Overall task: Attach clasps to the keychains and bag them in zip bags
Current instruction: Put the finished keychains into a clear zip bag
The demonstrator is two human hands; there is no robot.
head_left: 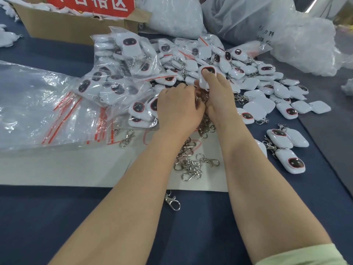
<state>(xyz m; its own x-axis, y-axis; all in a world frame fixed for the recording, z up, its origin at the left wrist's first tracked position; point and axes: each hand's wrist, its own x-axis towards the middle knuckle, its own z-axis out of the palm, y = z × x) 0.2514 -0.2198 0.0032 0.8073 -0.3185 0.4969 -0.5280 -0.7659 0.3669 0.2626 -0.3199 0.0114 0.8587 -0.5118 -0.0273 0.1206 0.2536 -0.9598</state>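
Hands together: left [179,108] curled, right [219,98] gripping 1 keychain [206,77].

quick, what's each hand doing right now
left hand: fingers curled by the lower end of the keychain, grip cannot be told
right hand: holds the white keychain, thumb on its front

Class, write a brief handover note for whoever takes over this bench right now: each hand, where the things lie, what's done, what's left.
Right hand: holds one white keychain above the heap.
Left hand: fingers curled at its lower end; what they pinch is hidden.
Loose clasps lie on the white sheet; empty zip bags to the left.
Done: several filled bags behind them.
Left: the unbagged heap, some apparently without clasps, then bagging.
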